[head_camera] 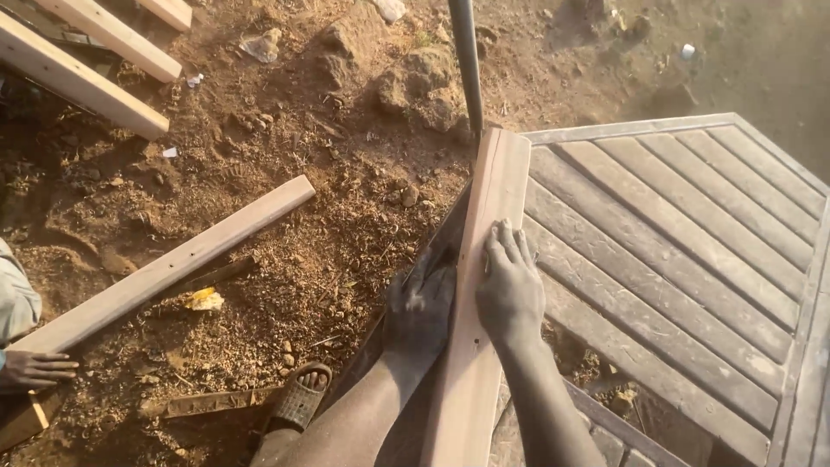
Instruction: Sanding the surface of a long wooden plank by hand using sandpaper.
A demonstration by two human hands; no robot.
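On the slatted panel (pixel 692 259), plank (pixel 484 285) lies w/ right hand (pixel 510 290) flat on top, left hand (pixel 421 303) gripping its edge, prob. blurred. Plank could slide off; only palms pin it.

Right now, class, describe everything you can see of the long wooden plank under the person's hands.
The wooden plank is long, narrow and pale reddish-brown, with a shallow groove along its length. It lies tilted along the left edge of a grey slatted wooden panel, running away from the camera toward a metal pole. The right hand presses flat on top; the left hand is at its left edge.
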